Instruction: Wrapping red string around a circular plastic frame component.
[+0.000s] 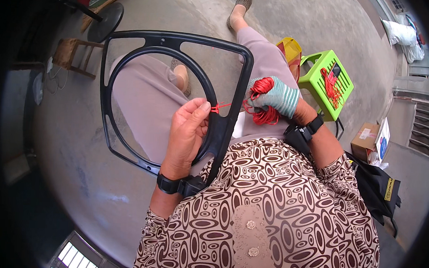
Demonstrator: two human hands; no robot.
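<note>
Across my lap rests a black frame (247,69), a rounded outer rim joined to an inner ring. Red cord (215,108) is wrapped around the ring's right side, with short loose ends. My bare left hand (191,120) is closed beside that wrap, thumb and forefinger pinching at the cord; the other fingers curl behind the ring. From the wrap a taut strand runs to my right hand (279,98), which wears a striped grey-green glove. It is closed around a bundle of red cord (264,116), with loops hanging out above and below the fingers.
A green plastic stool (315,81) to the right carries more red cord (330,88) and a small dark object (336,71). A yellow container (289,49) is beside it. Further right are a cardboard box (364,139) and a black bag (375,187). A wooden stool (66,53) stands left.
</note>
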